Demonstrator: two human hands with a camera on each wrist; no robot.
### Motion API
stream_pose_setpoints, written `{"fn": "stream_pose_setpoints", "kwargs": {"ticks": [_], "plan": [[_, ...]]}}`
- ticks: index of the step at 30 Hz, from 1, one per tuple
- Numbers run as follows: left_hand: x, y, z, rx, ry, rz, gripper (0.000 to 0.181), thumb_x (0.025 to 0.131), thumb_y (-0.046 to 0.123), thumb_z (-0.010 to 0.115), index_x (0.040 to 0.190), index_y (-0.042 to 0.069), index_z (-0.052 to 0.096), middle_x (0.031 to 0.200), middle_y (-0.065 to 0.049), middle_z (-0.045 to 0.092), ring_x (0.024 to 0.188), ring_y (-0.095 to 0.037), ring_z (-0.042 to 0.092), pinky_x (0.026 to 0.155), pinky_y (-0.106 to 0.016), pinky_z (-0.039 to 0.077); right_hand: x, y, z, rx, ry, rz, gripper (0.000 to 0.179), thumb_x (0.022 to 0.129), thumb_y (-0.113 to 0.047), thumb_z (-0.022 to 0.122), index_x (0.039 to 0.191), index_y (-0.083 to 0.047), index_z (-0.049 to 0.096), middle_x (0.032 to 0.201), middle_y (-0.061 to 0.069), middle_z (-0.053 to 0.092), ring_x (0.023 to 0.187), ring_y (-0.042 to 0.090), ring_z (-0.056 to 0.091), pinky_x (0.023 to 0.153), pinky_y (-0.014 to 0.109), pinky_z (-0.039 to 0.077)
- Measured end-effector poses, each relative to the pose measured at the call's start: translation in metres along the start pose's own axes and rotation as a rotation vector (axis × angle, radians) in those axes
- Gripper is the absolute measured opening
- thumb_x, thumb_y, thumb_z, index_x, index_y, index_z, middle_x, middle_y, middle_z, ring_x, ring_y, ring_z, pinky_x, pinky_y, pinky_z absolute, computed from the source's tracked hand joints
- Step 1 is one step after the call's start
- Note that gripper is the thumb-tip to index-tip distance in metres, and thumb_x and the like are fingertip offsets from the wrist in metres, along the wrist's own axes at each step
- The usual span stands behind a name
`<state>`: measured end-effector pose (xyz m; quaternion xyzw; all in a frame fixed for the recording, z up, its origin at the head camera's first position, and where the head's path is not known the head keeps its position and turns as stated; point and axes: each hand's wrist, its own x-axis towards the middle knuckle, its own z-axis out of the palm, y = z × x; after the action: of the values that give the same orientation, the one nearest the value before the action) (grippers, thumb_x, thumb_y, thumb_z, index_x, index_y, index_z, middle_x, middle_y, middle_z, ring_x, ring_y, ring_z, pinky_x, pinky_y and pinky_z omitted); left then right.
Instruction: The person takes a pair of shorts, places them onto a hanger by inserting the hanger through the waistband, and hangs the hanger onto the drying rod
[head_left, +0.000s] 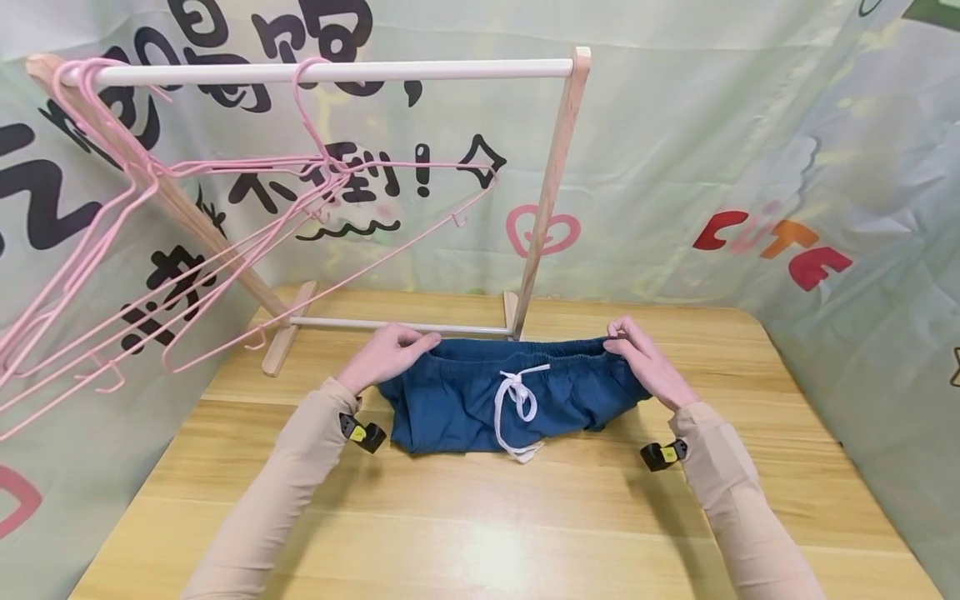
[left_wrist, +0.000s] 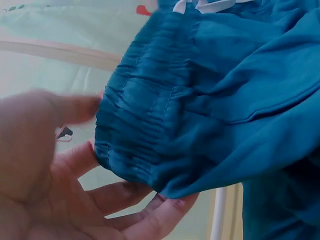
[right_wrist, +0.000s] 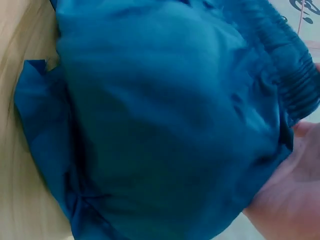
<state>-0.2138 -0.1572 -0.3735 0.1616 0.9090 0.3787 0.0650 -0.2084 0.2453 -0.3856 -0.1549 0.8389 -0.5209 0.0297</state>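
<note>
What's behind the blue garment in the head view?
Behind the blue garment, the lower bar and right wooden foot of the rack show. The garment hides the foot's near end and some tabletop; anything lying there can't be seen.

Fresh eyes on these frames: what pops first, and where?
Probably the blue garment at the centre of the head view, its elastic waistband held at the ends by the left hand and right hand. Its white drawstring bow stands out on the front. Next, the pink hangers on the white rail, upper left.
</note>
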Motion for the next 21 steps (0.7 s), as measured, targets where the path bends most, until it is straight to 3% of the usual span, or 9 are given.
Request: {"fn": "stream_pose_setpoints", "kwargs": {"ticks": [2, 4, 6, 8, 11, 15, 18, 21], "plan": [[-0.001, 0.0, 0.0, 0.014, -0.014, 0.002, 0.04, 0.1, 0.031, 0.058, 0.067, 0.01, 0.064, 0.057, 0.005, 0.035, 0.054, -0.013, 0.032, 0.058, -0.027, 0.029, -0.001, 0.002, -0.001, -0.018, -0.005, -0.037, 0.007, 0.103, -0.009, 0.038, 0.099, -0.003, 0.036, 0.102, 0.007, 0.037, 0.099, 0.007, 0.046, 0.088, 0.016, 0.039], [-0.002, -0.001, 0.0, 0.03, -0.03, 0.01, 0.032, 0.098, 0.025, 0.061, 0.074, 0.007, 0.072, 0.062, 0.002, 0.052, 0.056, -0.011, 0.036, 0.058, -0.026, 0.032, -0.001, 0.003, -0.001, -0.042, 0.002, -0.075, 0.007, 0.102, -0.005, 0.036, 0.096, -0.001, 0.036, 0.1, 0.008, 0.039, 0.095, 0.007, 0.049, 0.087, 0.014, 0.043], [-0.003, -0.001, 0.0, 0.037, -0.044, 0.016, 0.022, 0.096, 0.019, 0.063, 0.091, 0.006, 0.079, 0.078, -0.005, 0.068, 0.059, -0.01, 0.041, 0.06, -0.025, 0.036, -0.002, 0.003, -0.002, -0.076, 0.02, -0.098, 0.006, 0.1, -0.003, 0.037, 0.095, 0.0, 0.039, 0.094, 0.008, 0.042, 0.087, 0.008, 0.05, 0.082, 0.015, 0.045], [-0.005, 0.0, 0.0, 0.038, -0.049, 0.01, 0.021, 0.096, 0.015, 0.062, 0.106, 0.006, 0.078, 0.092, -0.009, 0.073, 0.059, -0.01, 0.044, 0.061, -0.026, 0.038, -0.002, 0.001, -0.003, -0.123, 0.052, -0.108, 0.005, 0.098, -0.001, 0.042, 0.094, 0.0, 0.044, 0.087, 0.006, 0.047, 0.08, 0.01, 0.05, 0.076, 0.018, 0.044], [-0.006, 0.003, 0.002, 0.037, -0.03, 0.002, 0.026, 0.096, 0.009, 0.056, 0.113, 0.006, 0.076, 0.074, -0.006, 0.065, 0.054, -0.011, 0.04, 0.059, -0.027, 0.037, -0.003, -0.002, -0.004, -0.184, 0.098, -0.115, 0.004, 0.095, 0.0, 0.047, 0.095, -0.001, 0.051, 0.081, 0.005, 0.054, 0.074, 0.01, 0.052, 0.071, 0.02, 0.042], [-0.008, 0.008, 0.005, 0.031, 0.073, 0.006, 0.036, 0.095, 0.003, 0.047, 0.114, 0.009, 0.076, 0.055, 0.004, 0.04, 0.047, -0.012, 0.033, 0.053, -0.026, 0.032, -0.003, -0.01, -0.003, -0.232, 0.169, -0.146, 0.01, 0.095, 0.001, 0.046, 0.1, 0.0, 0.055, 0.091, 0.011, 0.063, 0.08, 0.008, 0.053, 0.073, 0.019, 0.041], [-0.01, 0.011, 0.009, 0.041, 0.157, 0.046, 0.042, 0.094, 0.001, 0.043, 0.121, 0.012, 0.073, 0.053, 0.007, 0.035, 0.043, -0.012, 0.03, 0.048, -0.025, 0.029, -0.003, -0.015, -0.001, -0.276, 0.234, -0.175, 0.02, 0.096, 0.001, 0.043, 0.107, -0.002, 0.059, 0.101, 0.015, 0.066, 0.085, 0.009, 0.052, 0.076, 0.016, 0.04], [-0.012, 0.012, 0.013, 0.068, 0.183, 0.097, 0.049, 0.092, -0.002, 0.042, 0.132, 0.013, 0.067, 0.051, 0.008, 0.028, 0.041, -0.011, 0.027, 0.045, -0.024, 0.026, -0.001, -0.019, 0.003, -0.335, 0.271, -0.203, 0.027, 0.095, 0.002, 0.041, 0.113, -0.004, 0.061, 0.106, 0.017, 0.068, 0.086, 0.017, 0.052, 0.077, 0.018, 0.038]]}}
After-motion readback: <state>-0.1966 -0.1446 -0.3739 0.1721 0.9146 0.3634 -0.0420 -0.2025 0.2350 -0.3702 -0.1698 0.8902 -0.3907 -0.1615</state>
